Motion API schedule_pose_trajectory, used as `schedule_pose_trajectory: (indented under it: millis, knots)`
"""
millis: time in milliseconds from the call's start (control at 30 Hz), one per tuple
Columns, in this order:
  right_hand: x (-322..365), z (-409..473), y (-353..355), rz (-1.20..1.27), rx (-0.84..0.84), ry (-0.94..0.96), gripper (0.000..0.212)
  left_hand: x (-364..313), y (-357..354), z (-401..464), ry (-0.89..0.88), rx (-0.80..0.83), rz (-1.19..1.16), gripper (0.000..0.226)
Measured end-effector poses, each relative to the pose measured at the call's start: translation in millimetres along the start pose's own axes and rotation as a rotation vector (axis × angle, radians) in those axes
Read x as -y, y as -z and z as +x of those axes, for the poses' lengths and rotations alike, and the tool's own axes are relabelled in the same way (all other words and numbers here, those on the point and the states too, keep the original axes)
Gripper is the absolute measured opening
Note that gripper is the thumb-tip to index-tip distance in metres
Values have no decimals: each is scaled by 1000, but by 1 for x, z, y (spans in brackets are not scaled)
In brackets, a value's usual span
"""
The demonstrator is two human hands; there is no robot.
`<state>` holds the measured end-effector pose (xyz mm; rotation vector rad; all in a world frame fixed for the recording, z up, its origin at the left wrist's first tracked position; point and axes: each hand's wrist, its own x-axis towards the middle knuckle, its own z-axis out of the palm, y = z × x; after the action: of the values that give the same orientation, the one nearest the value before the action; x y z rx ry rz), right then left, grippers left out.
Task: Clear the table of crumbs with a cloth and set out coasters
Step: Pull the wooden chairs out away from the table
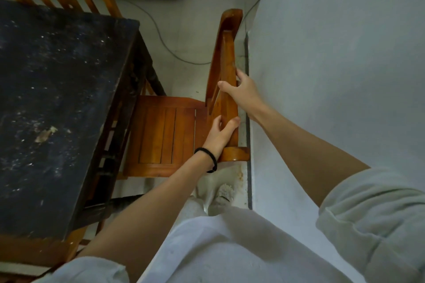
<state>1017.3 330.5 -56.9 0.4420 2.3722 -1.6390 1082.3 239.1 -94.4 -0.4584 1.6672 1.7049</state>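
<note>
Crumbs are scattered over the dark table (57,99). Beside it, the wooden chair's backrest (226,71) is grasped by the left hand (219,132) and right hand (241,92).

left hand (218,132) in curled grip, right hand (241,93) likewise, arms outstretched

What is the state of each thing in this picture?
Dark table top: dusty, crumbs not yet wiped.
Orange wooden chair: upright, seat partly under table, gripped by both hands.
Left hand: grips chair back.
Right hand: grips chair back, higher up.
Grey cable: lying on floor.
</note>
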Motion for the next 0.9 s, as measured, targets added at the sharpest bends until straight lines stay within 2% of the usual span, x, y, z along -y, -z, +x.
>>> schedule_pose_trajectory:
  millis: [167,333,500,633,700,900]
  knots:
    - [-9,-9,-6,140,-17,-24,60,0,6,1,-19,101,18,66]
    - [-7,-5,-12,145,-36,-67,56,1,6,-4,-20,97,42,94]
    - [4,5,-21,116,-79,-172,55,5,14,-7,-58,102,95,100]
    - [5,2,-27,109,-90,-185,44,7,21,-11,-83,124,64,85]
    - [6,1,-29,116,-97,-176,43,7,25,-12,-94,136,45,73]
    - [6,-12,-52,161,-105,-166,43,17,49,-16,-138,136,42,60]
